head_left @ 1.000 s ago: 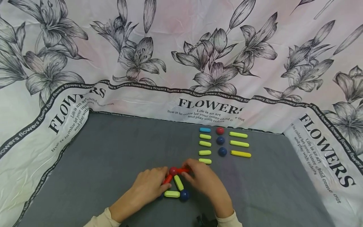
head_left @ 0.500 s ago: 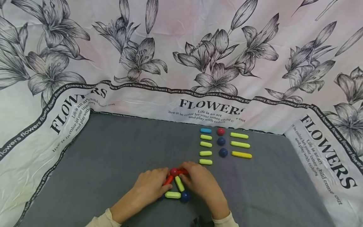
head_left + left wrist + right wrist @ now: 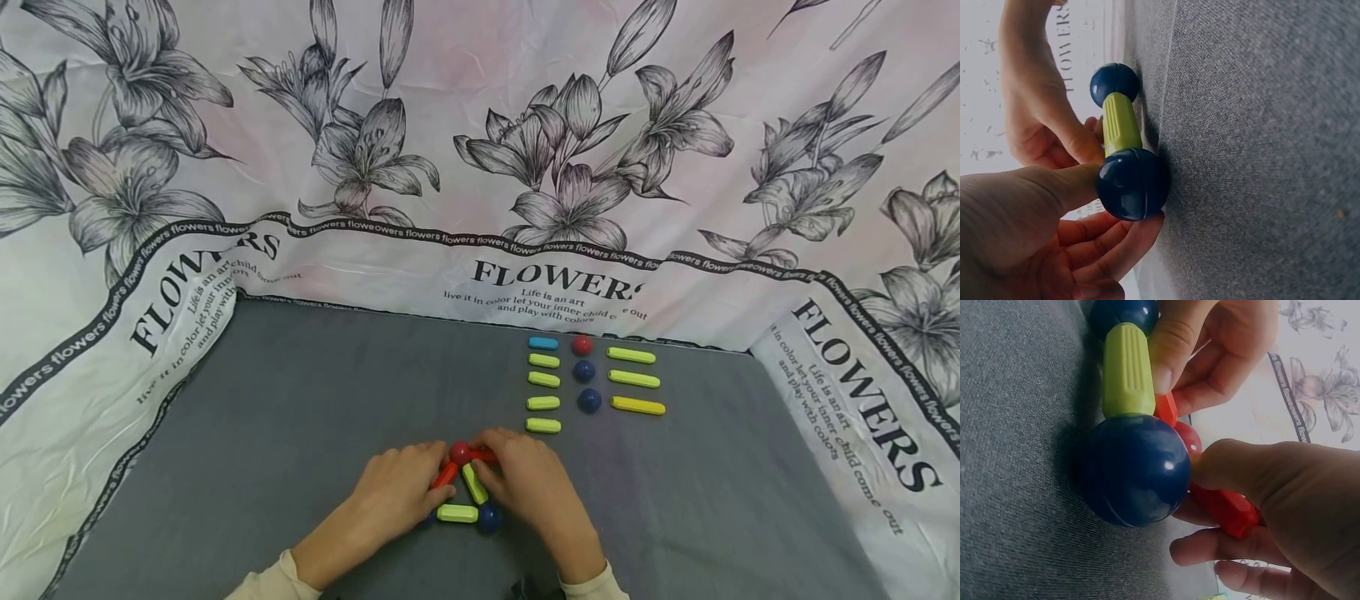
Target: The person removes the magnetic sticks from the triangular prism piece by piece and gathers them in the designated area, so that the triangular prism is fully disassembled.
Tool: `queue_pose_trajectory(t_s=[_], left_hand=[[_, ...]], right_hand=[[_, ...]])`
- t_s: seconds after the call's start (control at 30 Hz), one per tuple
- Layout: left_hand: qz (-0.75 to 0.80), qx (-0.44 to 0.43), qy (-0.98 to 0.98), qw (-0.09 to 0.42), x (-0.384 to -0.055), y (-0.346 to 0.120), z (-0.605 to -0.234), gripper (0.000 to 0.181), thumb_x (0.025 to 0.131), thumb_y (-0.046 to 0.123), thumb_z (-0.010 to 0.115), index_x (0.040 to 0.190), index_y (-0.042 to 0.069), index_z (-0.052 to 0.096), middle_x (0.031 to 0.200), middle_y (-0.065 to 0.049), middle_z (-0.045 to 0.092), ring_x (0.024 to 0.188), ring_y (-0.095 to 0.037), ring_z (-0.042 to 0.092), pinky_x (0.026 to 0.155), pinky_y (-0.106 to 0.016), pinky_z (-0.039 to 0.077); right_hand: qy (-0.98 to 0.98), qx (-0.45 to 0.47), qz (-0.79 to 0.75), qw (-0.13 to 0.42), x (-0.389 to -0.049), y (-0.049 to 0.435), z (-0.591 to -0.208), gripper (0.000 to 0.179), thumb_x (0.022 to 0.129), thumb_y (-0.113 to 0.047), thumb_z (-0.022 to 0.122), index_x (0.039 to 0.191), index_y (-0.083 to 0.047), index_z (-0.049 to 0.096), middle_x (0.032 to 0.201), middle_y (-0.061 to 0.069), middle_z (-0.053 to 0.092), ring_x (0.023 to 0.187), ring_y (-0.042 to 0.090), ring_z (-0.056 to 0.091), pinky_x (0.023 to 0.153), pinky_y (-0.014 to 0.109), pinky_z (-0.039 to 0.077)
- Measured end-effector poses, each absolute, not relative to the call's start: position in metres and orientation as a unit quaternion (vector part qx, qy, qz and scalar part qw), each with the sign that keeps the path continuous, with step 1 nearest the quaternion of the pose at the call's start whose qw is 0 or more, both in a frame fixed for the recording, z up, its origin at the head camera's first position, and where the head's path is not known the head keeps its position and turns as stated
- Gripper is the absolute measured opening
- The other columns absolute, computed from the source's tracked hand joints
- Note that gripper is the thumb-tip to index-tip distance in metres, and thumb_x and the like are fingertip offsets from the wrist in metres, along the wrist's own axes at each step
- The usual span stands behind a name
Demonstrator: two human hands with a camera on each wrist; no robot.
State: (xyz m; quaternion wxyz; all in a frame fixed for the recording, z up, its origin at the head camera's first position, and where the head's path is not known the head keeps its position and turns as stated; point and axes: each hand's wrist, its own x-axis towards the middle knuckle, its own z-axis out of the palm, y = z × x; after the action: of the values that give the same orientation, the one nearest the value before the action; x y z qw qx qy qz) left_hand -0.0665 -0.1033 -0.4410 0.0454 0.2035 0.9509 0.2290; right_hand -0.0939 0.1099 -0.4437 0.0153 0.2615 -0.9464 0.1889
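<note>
A triangle of magnetic sticks and balls lies on the grey cloth. Its top is a red ball [image 3: 460, 453]; a dark blue ball [image 3: 489, 517] and a second blue ball [image 3: 1132, 184] form the lower corners. Lime sticks make the base [image 3: 457, 513] and right side [image 3: 475, 485]; a red stick [image 3: 445, 475] makes the left side. My left hand [image 3: 397, 487] grips that red stick, thumb beside the left blue ball. With thumb and fingers, my right hand [image 3: 534, 482] pinches another red stick [image 3: 1229, 509], which points right from the red ball; its outer end is hidden in the head view.
Behind the right hand stand rows of loose pieces: a blue stick [image 3: 543, 343] above several short lime sticks [image 3: 543, 380], a red ball [image 3: 582, 345] above two blue balls [image 3: 589, 401], and long lime and yellow sticks [image 3: 637, 406]. A flowered cloth [image 3: 480, 258] borders the grey surface [image 3: 315, 375].
My right hand has shifted slightly left and inward along the red stick, covering more of it and sitting closer to the red ball. The left hand keeps its hold on the other red stick.
</note>
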Motion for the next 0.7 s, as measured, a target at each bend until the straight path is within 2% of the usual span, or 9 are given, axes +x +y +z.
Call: queue_pose_trajectory(t_s=[0.13,0.27,0.43,0.7], left_hand=[[0.228,0.205,0.950,0.051,-0.068,-0.102,-0.440,0.029,0.090,0.035,0.087,0.095,0.016,0.065,0.069,0.010,0.047,0.053,-0.008,0.042,0.045,-0.028,0.034],[0.228,0.212,0.949,0.044,-0.067,-0.100,-0.439,0.029,0.089,0.034,0.087,0.098,0.016,0.066,0.070,0.010,0.048,0.053,-0.008,0.042,0.046,-0.028,0.035],[0.221,0.212,0.951,0.036,-0.067,-0.099,-0.439,0.030,0.089,0.034,0.088,0.099,0.016,0.067,0.071,0.010,0.048,0.054,-0.009,0.043,0.046,-0.029,0.035],[0.225,0.202,0.952,0.057,-0.066,-0.100,-0.442,0.030,0.090,0.036,0.086,0.101,0.015,0.068,0.070,0.010,0.048,0.052,-0.009,0.042,0.045,-0.027,0.033]], right_hand=[[-0.949,0.258,0.179,0.019,-0.093,0.111,-0.440,0.015,0.096,-0.024,0.080,0.108,-0.016,0.077,0.096,-0.002,0.074,0.074,0.010,0.064,0.069,0.033,0.056],[-0.954,0.241,0.174,0.024,-0.091,0.119,-0.438,0.017,0.094,-0.023,0.082,0.109,-0.017,0.077,0.101,-0.002,0.075,0.080,0.012,0.068,0.074,0.036,0.058],[-0.961,0.208,0.176,0.049,-0.091,0.135,-0.438,0.018,0.093,-0.021,0.084,0.110,-0.020,0.077,0.101,-0.006,0.075,0.085,0.012,0.071,0.077,0.038,0.059],[-0.953,0.205,0.200,0.096,-0.092,0.157,-0.436,0.021,0.087,-0.009,0.089,0.105,-0.016,0.079,0.099,-0.004,0.075,0.095,0.019,0.068,0.087,0.042,0.056]])
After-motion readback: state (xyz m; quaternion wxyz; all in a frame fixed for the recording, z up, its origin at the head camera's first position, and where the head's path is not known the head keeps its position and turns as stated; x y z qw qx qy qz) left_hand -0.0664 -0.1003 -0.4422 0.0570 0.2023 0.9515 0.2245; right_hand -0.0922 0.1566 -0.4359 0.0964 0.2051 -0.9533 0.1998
